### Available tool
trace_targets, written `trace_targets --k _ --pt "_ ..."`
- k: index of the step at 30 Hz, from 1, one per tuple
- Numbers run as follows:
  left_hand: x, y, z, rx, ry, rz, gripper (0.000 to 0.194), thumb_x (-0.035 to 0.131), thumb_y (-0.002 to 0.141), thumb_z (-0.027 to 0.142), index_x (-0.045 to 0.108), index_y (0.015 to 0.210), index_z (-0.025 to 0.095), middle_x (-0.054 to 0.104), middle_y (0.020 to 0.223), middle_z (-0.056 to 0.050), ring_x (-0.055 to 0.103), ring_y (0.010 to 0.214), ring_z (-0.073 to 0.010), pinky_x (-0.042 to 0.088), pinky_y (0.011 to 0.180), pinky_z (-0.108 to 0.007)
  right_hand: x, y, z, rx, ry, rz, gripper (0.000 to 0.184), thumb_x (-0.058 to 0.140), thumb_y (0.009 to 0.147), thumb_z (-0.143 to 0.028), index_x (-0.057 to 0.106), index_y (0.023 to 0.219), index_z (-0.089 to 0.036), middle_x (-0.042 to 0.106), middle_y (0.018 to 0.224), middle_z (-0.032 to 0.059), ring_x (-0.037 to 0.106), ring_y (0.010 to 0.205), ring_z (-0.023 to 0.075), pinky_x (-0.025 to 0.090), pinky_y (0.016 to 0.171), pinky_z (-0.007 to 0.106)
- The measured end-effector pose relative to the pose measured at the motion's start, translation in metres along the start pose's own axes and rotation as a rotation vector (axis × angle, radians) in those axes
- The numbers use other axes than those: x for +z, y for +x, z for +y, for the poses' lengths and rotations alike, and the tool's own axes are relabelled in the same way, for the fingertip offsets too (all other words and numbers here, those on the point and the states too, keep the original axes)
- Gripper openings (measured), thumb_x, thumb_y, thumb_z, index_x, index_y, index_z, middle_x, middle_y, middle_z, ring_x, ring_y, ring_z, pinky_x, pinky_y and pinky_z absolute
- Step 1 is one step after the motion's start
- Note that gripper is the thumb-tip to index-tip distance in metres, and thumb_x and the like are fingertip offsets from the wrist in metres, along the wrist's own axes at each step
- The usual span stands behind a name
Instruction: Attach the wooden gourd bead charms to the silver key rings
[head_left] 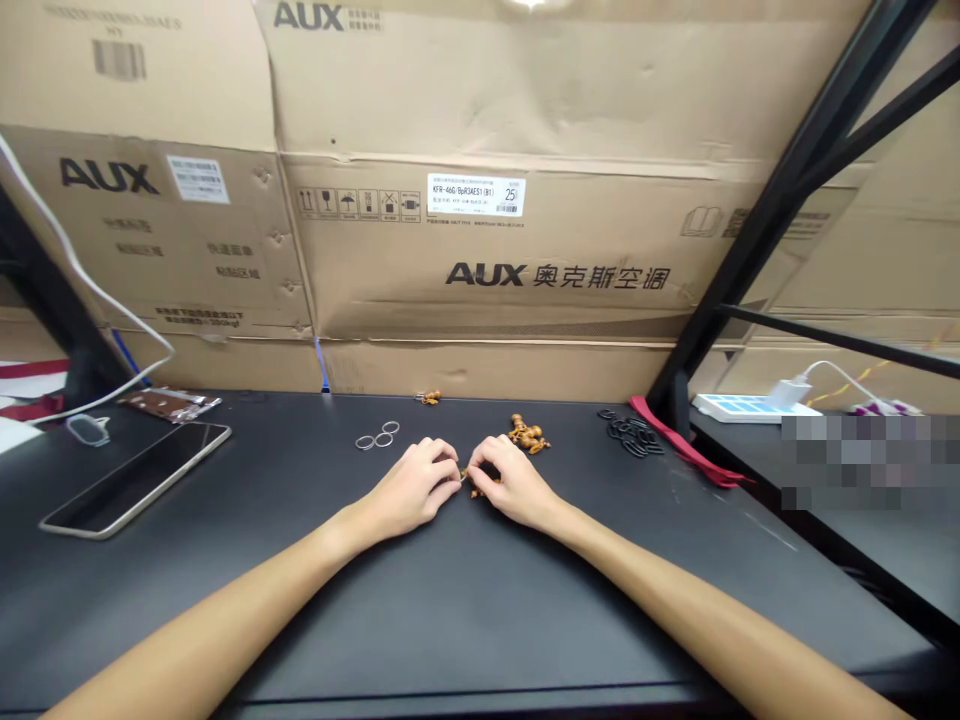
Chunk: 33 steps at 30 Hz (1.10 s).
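Just below a heap of small brown pieces [529, 435], the left hand [411, 487] and right hand [512, 483] curl inward, pinching a tiny brown piece [474, 485] between them; black rings [628, 436] lie right of the heap.

A small brown piece [466, 477] is pinched between the left hand [409, 490] and the right hand [510, 485], above a black surface [450, 610]. Silver rings [378, 435] are seen beyond the left hand, and a brown heap [529, 435] just beyond the right. Black rings [628, 433] lie farther right, beside a red strap [679, 442]. A phone [135, 478] is placed far left, against stacked cardboard boxes [480, 260].
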<state>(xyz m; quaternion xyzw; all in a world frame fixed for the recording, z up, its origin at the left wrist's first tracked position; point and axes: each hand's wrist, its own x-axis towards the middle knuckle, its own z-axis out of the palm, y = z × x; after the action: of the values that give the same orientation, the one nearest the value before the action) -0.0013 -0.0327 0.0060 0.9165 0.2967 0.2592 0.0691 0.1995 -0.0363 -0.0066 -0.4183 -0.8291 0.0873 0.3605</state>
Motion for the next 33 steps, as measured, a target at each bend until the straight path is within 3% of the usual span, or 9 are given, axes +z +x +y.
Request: trace_targets --k 7,14,22,29,33 --pt "0.0003 -0.0008 0.0005 -0.01 -0.004 0.021 0.018 0.048 0.093 0.024 0.061 0.081 0.019 0.056 0.105 -0.006 0.052 0.096 -0.0196 0.045 0.088 -0.036 -0.0028 -0.0014 -0.0052 -0.067 0.09 -0.081 0.011 0.054 0.087 -0.015 0.055 0.077 -0.021 0.059 0.079 0.0014 0.05 0.081 0.0171 0.042 0.073 0.03" --pt "-0.0005 -0.0002 -0.0017 0.006 0.012 0.022 0.019 0.046 0.094 0.023 0.063 0.085 0.019 0.056 0.106 -0.006 0.052 0.097 -0.0198 0.045 0.088 -0.036 -0.0006 0.0001 -0.0013 0.008 -0.003 -0.019 0.01 0.055 0.085 -0.015 0.055 0.076 -0.02 0.06 0.078 0.0026 0.049 0.078 0.018 0.042 0.074 0.033" --pt "-0.0017 -0.0012 0.0017 -0.011 0.01 0.01 0.019 0.046 0.093 0.022 0.061 0.082 0.019 0.056 0.103 -0.006 0.053 0.093 -0.0191 0.045 0.087 -0.036 -0.0031 -0.0018 -0.0051 -0.056 0.089 -0.09 0.01 0.052 0.087 -0.015 0.055 0.08 -0.021 0.059 0.08 0.0017 0.051 0.08 0.0172 0.043 0.071 0.029" --pt "-0.0025 0.0 0.0056 0.027 0.012 -0.018 0.018 0.046 0.093 0.023 0.062 0.086 0.02 0.058 0.104 -0.006 0.053 0.092 -0.0194 0.045 0.087 -0.037 0.0006 0.0001 0.0025 0.043 -0.022 -0.001 0.013 0.052 0.085 -0.014 0.053 0.074 -0.02 0.058 0.075 0.002 0.05 0.075 0.0177 0.043 0.072 0.031" --pt "-0.0039 -0.0008 0.0029 -0.004 0.08 0.004 0.017 0.047 0.092 0.023 0.06 0.082 0.019 0.056 0.104 -0.006 0.052 0.093 -0.02 0.044 0.086 -0.036 -0.0002 -0.0002 0.0038 0.029 0.008 0.015 0.004 0.054 0.086 -0.019 0.056 0.083 -0.02 0.06 0.083 0.0031 0.052 0.08 0.018 0.044 0.075 0.031"
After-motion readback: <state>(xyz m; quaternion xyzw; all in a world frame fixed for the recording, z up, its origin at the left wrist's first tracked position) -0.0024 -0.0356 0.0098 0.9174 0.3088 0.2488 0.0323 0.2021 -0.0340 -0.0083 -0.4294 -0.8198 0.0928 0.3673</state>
